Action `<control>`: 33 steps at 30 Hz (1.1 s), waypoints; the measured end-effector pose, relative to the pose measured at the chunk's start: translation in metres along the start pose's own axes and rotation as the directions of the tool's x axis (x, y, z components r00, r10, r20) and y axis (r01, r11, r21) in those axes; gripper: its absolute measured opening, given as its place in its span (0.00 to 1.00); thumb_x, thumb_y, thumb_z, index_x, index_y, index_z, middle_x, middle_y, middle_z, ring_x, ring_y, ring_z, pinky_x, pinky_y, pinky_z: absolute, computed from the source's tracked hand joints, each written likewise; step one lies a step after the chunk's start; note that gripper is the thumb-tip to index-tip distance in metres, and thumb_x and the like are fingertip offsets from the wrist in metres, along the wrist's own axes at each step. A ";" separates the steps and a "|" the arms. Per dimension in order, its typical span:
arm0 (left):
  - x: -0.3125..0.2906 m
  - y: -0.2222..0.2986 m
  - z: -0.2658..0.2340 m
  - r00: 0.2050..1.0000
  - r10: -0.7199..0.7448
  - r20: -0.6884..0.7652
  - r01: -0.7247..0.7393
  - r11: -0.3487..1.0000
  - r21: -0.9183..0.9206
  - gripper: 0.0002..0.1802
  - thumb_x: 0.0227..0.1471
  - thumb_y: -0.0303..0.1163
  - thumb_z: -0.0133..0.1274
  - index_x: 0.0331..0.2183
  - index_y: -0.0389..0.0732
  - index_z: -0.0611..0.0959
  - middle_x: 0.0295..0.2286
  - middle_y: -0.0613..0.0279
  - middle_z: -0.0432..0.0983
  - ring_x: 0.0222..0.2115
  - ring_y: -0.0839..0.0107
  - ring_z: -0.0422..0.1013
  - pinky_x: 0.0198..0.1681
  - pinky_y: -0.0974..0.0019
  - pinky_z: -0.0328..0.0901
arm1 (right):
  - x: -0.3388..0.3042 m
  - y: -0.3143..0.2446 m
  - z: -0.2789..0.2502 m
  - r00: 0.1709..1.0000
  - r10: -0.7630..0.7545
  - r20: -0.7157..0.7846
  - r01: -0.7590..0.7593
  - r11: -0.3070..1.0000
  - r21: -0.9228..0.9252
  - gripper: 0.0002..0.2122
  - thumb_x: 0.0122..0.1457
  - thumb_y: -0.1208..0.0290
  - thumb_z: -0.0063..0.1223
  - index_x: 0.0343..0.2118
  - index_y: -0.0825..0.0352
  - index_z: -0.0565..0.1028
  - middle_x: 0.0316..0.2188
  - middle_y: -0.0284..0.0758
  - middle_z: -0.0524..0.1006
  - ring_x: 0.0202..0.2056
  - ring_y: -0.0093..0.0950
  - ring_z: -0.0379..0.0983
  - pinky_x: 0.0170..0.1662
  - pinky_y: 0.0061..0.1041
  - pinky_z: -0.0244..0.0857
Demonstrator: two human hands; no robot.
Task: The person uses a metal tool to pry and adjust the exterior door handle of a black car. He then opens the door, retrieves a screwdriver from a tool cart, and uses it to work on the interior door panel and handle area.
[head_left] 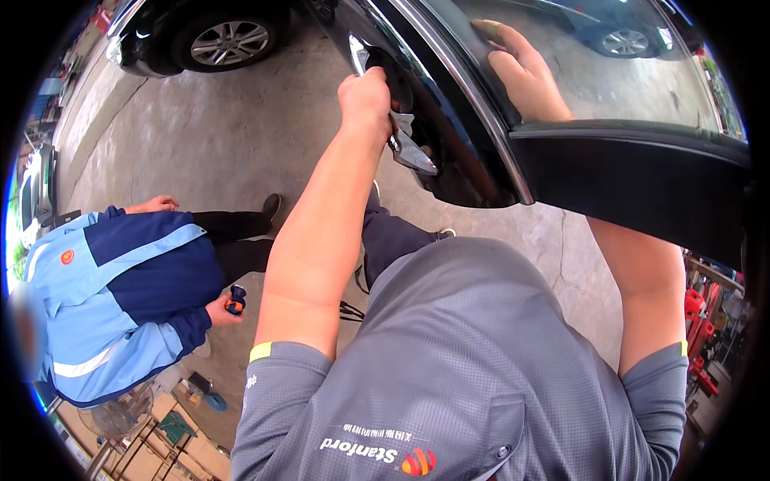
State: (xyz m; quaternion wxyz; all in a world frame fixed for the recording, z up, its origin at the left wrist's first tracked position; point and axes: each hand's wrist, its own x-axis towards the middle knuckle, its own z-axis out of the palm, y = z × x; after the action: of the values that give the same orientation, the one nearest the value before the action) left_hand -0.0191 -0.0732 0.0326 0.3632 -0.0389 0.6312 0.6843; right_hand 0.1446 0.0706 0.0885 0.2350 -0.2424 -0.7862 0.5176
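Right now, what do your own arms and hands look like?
The left hand and right hand wear no gloves. Both arms have short grey, finely textured sleeves. The left sleeve has bright yellow edging and small white printing; the right sleeve shows a little yellow.

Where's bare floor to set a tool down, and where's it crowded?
Widest: the floor between the upper-left wheel, the other person and the left hand. A smaller patch lies between the shirt, right arm and door. Crowded: lower left, with tan boxes; far right, with red items.
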 end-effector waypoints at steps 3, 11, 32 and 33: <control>-0.002 0.004 0.002 0.999 -0.023 -0.024 0.025 0.997 0.070 0.09 0.51 0.29 0.48 0.26 0.32 0.72 0.17 0.53 0.68 0.14 0.63 0.65 0.14 0.55 0.55 | 0.002 0.002 -0.002 0.999 -0.032 -0.029 0.031 0.999 -0.034 0.24 0.55 0.71 0.43 0.57 0.69 0.70 0.50 0.44 0.75 0.54 0.32 0.69 0.58 0.27 0.60; -0.003 0.008 0.004 0.996 0.019 -0.090 -0.007 0.992 0.129 0.09 0.50 0.29 0.48 0.27 0.31 0.73 0.17 0.50 0.69 0.14 0.60 0.66 0.16 0.53 0.56 | -0.001 -0.013 0.001 0.999 -0.024 -0.046 0.021 0.998 -0.065 0.24 0.55 0.71 0.44 0.56 0.72 0.70 0.48 0.47 0.78 0.53 0.35 0.72 0.56 0.28 0.63; -0.020 -0.011 -0.013 0.992 0.047 0.119 -0.089 0.924 0.373 0.15 0.47 0.33 0.53 0.36 0.32 0.77 0.30 0.53 0.75 0.30 0.62 0.72 0.28 0.58 0.65 | 0.007 -0.001 -0.001 0.995 0.080 -0.058 -0.079 0.997 0.021 0.23 0.55 0.71 0.41 0.54 0.70 0.71 0.49 0.40 0.75 0.54 0.32 0.68 0.58 0.26 0.59; -0.040 0.002 -0.008 0.990 -0.124 0.075 0.085 0.916 0.392 0.13 0.47 0.33 0.53 0.34 0.34 0.78 0.28 0.58 0.75 0.29 0.64 0.73 0.27 0.60 0.63 | 0.008 0.008 -0.004 0.995 0.077 -0.068 -0.073 0.995 0.067 0.22 0.56 0.72 0.41 0.55 0.69 0.71 0.47 0.39 0.76 0.51 0.30 0.69 0.56 0.25 0.60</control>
State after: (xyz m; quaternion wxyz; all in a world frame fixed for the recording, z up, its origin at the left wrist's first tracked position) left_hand 0.0063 -0.0982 0.0529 0.4301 0.0336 0.7324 0.5267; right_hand 0.1424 0.0814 0.0836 0.2505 -0.2820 -0.7508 0.5422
